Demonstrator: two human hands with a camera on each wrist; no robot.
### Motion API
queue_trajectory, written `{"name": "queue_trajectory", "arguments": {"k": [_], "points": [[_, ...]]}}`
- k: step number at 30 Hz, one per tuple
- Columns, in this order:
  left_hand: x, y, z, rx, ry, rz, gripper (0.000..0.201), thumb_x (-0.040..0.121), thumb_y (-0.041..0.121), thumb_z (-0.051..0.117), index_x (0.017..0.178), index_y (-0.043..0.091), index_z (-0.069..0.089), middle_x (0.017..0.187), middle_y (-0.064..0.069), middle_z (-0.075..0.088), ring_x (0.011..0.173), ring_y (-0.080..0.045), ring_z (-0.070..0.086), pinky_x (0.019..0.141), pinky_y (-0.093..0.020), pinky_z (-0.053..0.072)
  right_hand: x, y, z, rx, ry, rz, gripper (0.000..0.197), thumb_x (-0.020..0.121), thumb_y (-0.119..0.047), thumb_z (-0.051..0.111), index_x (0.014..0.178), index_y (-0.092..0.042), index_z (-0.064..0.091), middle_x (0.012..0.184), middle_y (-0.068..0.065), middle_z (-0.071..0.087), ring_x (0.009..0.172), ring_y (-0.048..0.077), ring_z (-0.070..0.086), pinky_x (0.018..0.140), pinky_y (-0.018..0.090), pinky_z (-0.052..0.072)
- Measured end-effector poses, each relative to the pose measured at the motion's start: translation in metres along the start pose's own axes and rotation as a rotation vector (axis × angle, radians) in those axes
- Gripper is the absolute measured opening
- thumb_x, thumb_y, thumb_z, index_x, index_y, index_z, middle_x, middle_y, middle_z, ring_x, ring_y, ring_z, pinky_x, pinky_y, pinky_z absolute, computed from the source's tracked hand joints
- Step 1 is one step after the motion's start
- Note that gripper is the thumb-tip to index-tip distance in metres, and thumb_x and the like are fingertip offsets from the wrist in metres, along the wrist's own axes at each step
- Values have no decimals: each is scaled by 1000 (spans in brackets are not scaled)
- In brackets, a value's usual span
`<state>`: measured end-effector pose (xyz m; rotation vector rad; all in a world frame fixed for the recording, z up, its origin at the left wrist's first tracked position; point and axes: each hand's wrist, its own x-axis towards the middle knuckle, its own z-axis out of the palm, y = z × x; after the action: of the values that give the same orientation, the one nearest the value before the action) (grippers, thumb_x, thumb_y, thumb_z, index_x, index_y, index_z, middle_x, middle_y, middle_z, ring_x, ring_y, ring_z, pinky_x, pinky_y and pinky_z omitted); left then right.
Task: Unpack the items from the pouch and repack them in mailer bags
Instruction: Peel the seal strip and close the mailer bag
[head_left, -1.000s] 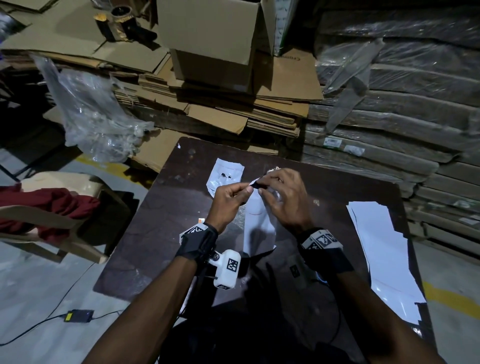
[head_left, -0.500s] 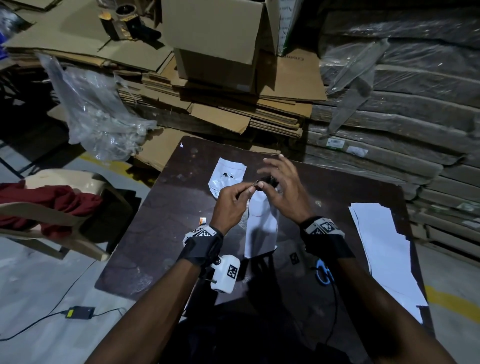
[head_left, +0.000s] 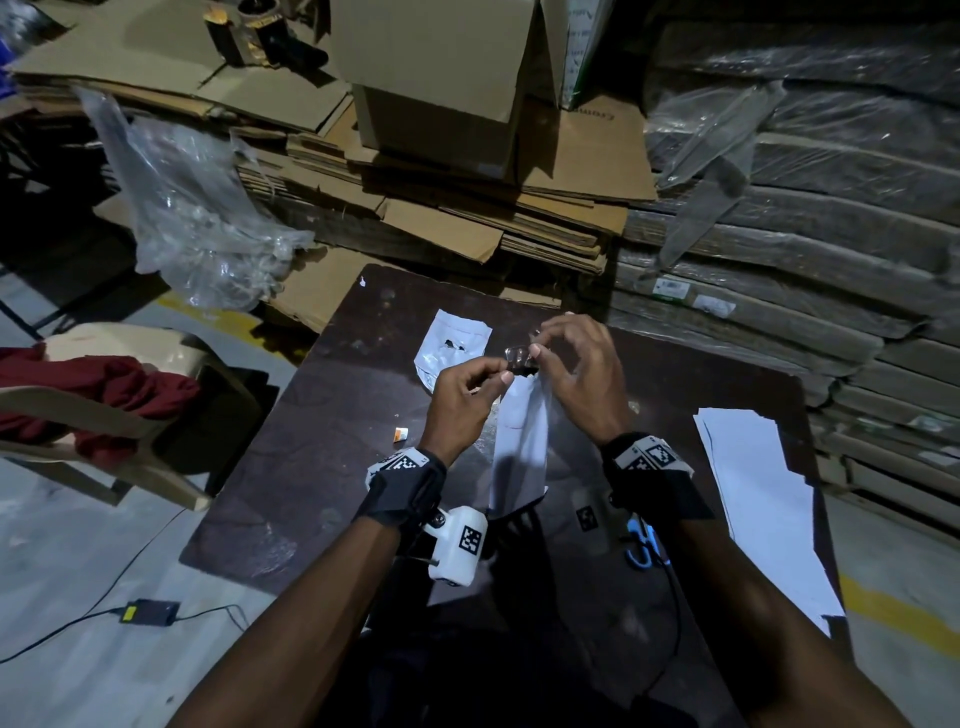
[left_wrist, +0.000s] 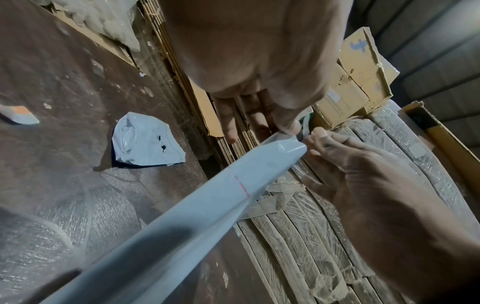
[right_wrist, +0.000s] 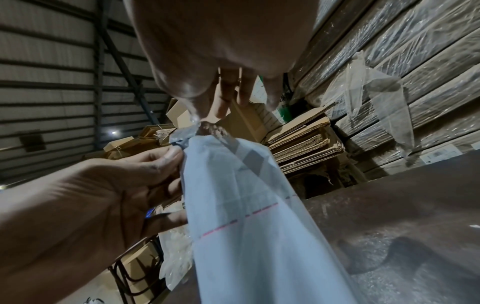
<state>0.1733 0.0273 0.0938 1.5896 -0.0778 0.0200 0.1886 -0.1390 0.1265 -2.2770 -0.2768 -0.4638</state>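
Observation:
Above the dark table (head_left: 337, 395), a white mailer bag (head_left: 519, 447) hangs upright between my hands. My left hand (head_left: 501, 375) pinches the left side of the bag's mouth between thumb and forefinger. Just right of it, my right hand (head_left: 535, 348) pinches a small clear-wrapped item (head_left: 518, 356) at the mouth, with the other fingers spread. The left wrist view has the mailer bag (left_wrist: 207, 205) running up to my left hand (left_wrist: 292, 131). In the right wrist view the mailer bag (right_wrist: 246, 216) shows a red dashed line. A torn white pouch (head_left: 452, 348) lies on the table beyond my hands.
A stack of flat white mailer bags (head_left: 753, 493) lies along the table's right side. Blue scissors (head_left: 641, 543) sit near my right wrist, and a small orange-and-white scrap (head_left: 401, 434) lies left of my left hand. Cardboard stacks (head_left: 467, 218) rise behind the table; a chair (head_left: 104, 415) stands to its left.
My right hand has left the bag's top edge, spread its fingers, and now pinches the small item at the mouth. The left hand keeps its pinch on the bag.

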Motion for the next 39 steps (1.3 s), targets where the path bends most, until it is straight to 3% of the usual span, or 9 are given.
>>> {"name": "queue_trajectory", "arguments": {"k": [4,8,11,20,23,28,31,35,39], "points": [[-2,-2,0,3,27,9,11,90,6,67,98,1,72,89,-7,72,80,-7,63,78,-25,52,-10,-4,-5,-31,0,-115,7,85,-17,72,91,-14,70,110,-2,61,109,16,51,89,7,31],[-4,-2,2,2,46,28,12,89,7,68,98,3,74,85,-1,73,78,-7,65,77,-25,54,-17,-5,-7,-19,-123,-138,16,89,-22,68,103,-18,73,120,-2,58,117,16,48,91,15,36],[-6,1,4,-2,48,60,16,88,7,69,95,20,75,85,10,74,81,-7,67,80,-28,55,-19,-5,-8,-23,-138,-154,19,90,-26,66,107,-19,73,122,-2,58,118,18,48,93,23,38],[-9,13,0,90,-17,137,10,88,8,69,93,13,76,89,2,74,86,-6,68,76,-21,52,-16,-8,-16,29,-113,-163,11,89,-23,68,94,-18,76,114,-10,62,117,12,46,90,9,35],[-10,12,-3,142,-48,191,11,87,13,69,92,20,76,90,2,74,87,-12,69,78,-29,53,-17,-11,-17,30,-108,-125,7,87,-20,68,88,-18,74,110,-12,60,113,9,47,80,10,38],[-15,15,-8,155,-10,174,20,88,14,68,90,33,75,88,10,74,86,-12,68,76,-27,52,-14,-10,-13,145,12,-14,9,90,-22,61,86,-18,69,103,-10,58,105,17,53,84,19,41],[-19,14,-17,110,59,123,12,89,10,68,93,19,74,89,3,73,84,-7,66,76,-22,51,-7,-11,-17,247,78,57,8,92,-19,60,86,-18,66,99,-12,56,103,20,56,85,27,46],[-21,8,-39,93,153,78,10,91,8,66,96,14,72,90,3,71,83,-5,64,76,-20,51,14,1,-21,258,154,135,9,94,-16,59,89,-10,64,98,-2,56,97,18,56,83,24,46],[-20,8,-58,109,208,75,11,92,6,63,97,12,71,89,4,70,83,-4,63,78,-22,51,47,25,-6,244,212,291,10,94,-18,58,92,-11,65,103,7,59,93,13,55,72,4,40]]}}
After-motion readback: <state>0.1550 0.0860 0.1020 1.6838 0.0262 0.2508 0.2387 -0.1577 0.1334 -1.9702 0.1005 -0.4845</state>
